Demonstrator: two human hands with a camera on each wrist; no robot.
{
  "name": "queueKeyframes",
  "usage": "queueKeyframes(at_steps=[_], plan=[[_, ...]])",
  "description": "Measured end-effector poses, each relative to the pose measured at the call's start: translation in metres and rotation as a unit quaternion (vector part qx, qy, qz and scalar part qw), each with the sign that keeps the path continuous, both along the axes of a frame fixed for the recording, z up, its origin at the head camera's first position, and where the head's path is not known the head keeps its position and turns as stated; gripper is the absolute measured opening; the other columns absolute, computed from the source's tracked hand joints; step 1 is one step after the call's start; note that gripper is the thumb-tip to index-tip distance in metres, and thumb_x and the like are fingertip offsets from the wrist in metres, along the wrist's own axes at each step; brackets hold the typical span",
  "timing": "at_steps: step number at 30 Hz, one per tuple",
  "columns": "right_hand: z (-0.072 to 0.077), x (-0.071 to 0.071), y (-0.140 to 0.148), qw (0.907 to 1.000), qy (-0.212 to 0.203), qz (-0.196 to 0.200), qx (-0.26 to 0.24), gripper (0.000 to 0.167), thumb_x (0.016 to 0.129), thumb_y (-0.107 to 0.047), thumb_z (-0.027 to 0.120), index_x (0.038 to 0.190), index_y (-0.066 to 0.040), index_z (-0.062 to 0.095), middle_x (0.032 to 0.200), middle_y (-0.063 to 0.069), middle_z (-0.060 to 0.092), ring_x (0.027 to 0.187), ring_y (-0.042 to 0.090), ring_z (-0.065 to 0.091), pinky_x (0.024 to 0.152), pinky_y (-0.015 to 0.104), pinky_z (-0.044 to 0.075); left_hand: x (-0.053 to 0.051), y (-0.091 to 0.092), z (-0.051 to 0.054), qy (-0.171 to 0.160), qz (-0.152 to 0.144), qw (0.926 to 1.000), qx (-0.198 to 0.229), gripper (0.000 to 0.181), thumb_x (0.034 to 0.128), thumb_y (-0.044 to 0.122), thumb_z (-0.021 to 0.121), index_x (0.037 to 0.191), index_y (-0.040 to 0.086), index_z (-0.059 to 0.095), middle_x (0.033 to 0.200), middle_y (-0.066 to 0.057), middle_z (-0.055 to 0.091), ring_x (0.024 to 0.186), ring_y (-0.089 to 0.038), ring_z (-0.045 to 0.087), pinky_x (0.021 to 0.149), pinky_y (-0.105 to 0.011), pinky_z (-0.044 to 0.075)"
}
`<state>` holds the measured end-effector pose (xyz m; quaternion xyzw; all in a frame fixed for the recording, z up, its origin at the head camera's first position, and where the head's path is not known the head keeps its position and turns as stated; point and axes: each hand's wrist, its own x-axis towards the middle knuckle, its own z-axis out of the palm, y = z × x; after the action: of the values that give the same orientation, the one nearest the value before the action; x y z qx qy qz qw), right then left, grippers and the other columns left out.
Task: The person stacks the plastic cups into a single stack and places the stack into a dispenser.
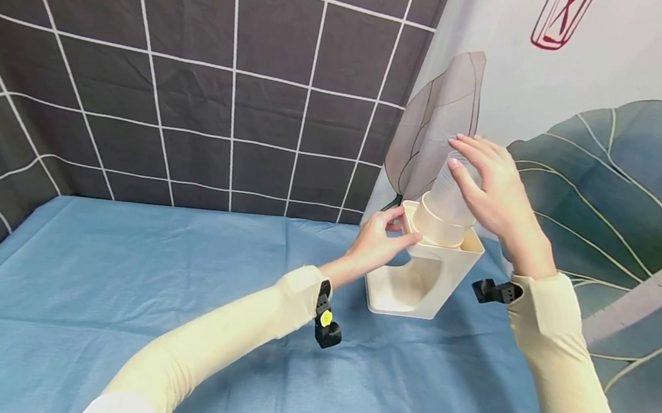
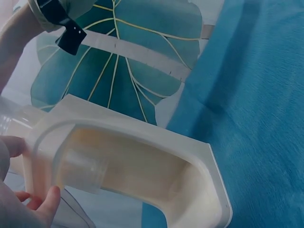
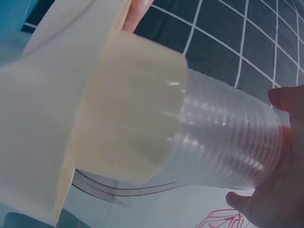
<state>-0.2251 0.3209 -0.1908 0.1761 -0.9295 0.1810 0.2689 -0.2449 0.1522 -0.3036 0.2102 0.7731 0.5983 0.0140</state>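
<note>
A cream cup dispenser [image 1: 457, 272] stands upright on the blue cloth, with a round collar [image 1: 438, 227] on top and an opening in its front. A stack of clear plastic cups [image 3: 223, 133] rises out of the collar; its lower end [image 2: 85, 168] shows inside the opening in the left wrist view. My left hand [image 1: 375, 242] holds the dispenser's upper edge, thumb in front and fingers at the side. Over the top end of the stack lies my right hand [image 1: 493, 186], its fingers extended and spread around that end.
Blue cloth [image 1: 106, 288] covers the table. Behind it hangs a dark cloth with a white grid [image 1: 182, 96]. A white curtain with large leaf prints [image 1: 635, 184] is close behind and to the right of the dispenser.
</note>
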Motion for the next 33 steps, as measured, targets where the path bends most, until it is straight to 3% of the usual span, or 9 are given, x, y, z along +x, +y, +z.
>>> queueKeyframes(at_steps=[6, 23, 33], plan=[[-0.002, -0.001, 0.001, 0.9991, -0.017, -0.033, 0.02, 0.043, 0.101, -0.036, 0.043, 0.137, -0.013, 0.054, 0.144, 0.013, 0.05, 0.138, 0.034, 0.036, 0.115, 0.058, 0.025, 0.001, 0.001, -0.001, -0.012, -0.009, 0.9999, 0.001, 0.062, 0.0886, 0.027, 0.068, 0.143, 0.01, 0.044, 0.142, -0.007, 0.05, 0.122, -0.021, 0.057, 0.097, -0.03, 0.052], [-0.01, -0.006, 0.0, 0.9994, -0.005, -0.027, 0.023, 0.038, 0.101, -0.034, 0.045, 0.133, -0.019, 0.059, 0.142, 0.008, 0.053, 0.135, 0.03, 0.04, 0.11, 0.058, 0.032, -0.002, -0.002, -0.005, -0.003, -0.017, 0.9998, 0.008, 0.063, 0.0892, 0.029, 0.068, 0.144, 0.009, 0.043, 0.144, -0.006, 0.049, 0.123, -0.022, 0.056, 0.097, -0.029, 0.052], [-0.027, -0.01, 0.002, 0.9994, -0.008, -0.02, 0.027, 0.038, 0.101, -0.033, 0.045, 0.131, -0.015, 0.06, 0.14, 0.01, 0.054, 0.131, 0.032, 0.043, 0.108, 0.058, 0.034, 0.0, -0.002, -0.003, 0.003, -0.013, 0.9999, 0.002, 0.062, 0.0893, 0.029, 0.067, 0.143, 0.008, 0.044, 0.143, -0.007, 0.05, 0.122, -0.022, 0.058, 0.094, -0.027, 0.053]])
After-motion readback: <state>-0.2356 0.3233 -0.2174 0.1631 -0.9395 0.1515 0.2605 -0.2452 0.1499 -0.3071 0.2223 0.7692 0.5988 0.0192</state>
